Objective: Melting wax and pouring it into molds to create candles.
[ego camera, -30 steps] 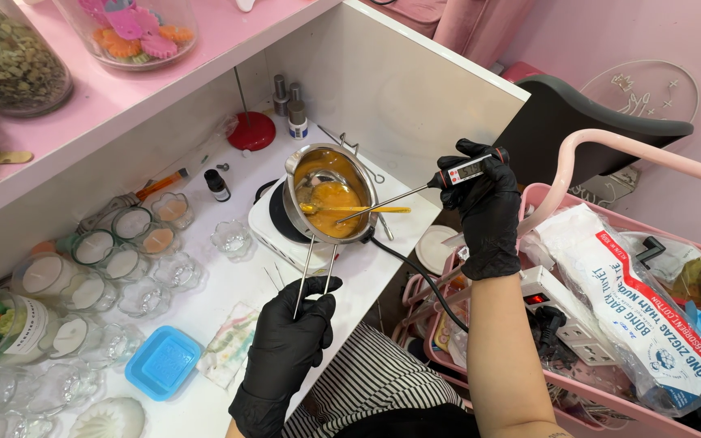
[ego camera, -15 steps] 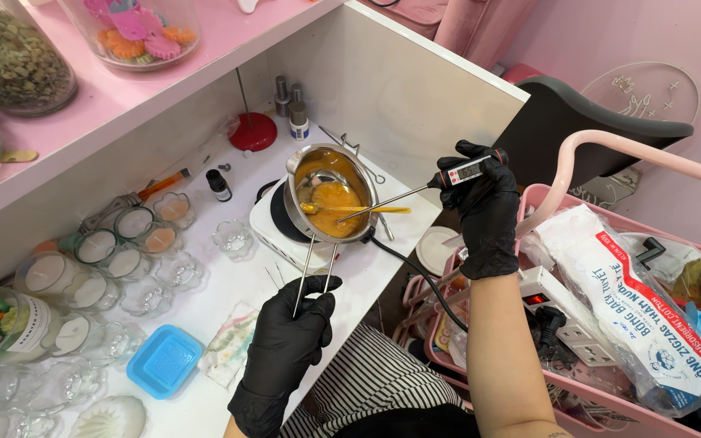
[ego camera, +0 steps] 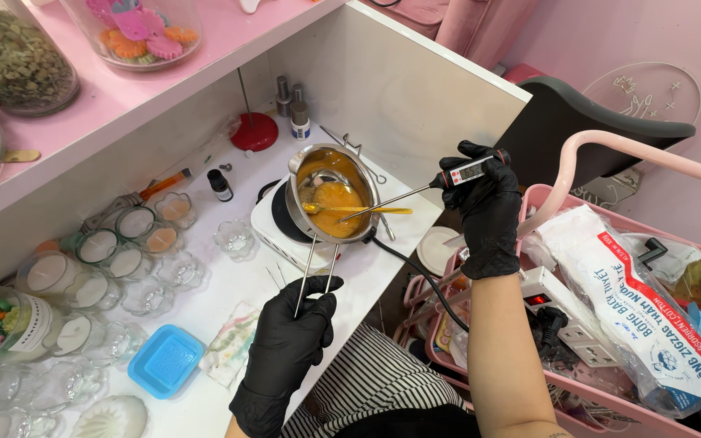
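A small metal melting pot [ego camera: 332,193] of orange liquid sits on a white hotplate [ego camera: 273,231] on the white worktable [ego camera: 229,284]. The person's black-gloved left hand [ego camera: 290,337] grips its wire handle. The right hand [ego camera: 488,207] clasps a digital probe thermometer [ego camera: 440,182], its tip dipped in the liquid. Glass candle jars [ego camera: 123,243] stand at left.

Black gloves [ego camera: 285,349], striped garment [ego camera: 375,389]

Blue square mould [ego camera: 165,360] at lower left on the white counter [ego camera: 237,288]; clear glass cups [ego camera: 235,238] nearby; red dish [ego camera: 254,131] at upper centre; pink cart [ego camera: 610,389] at right.
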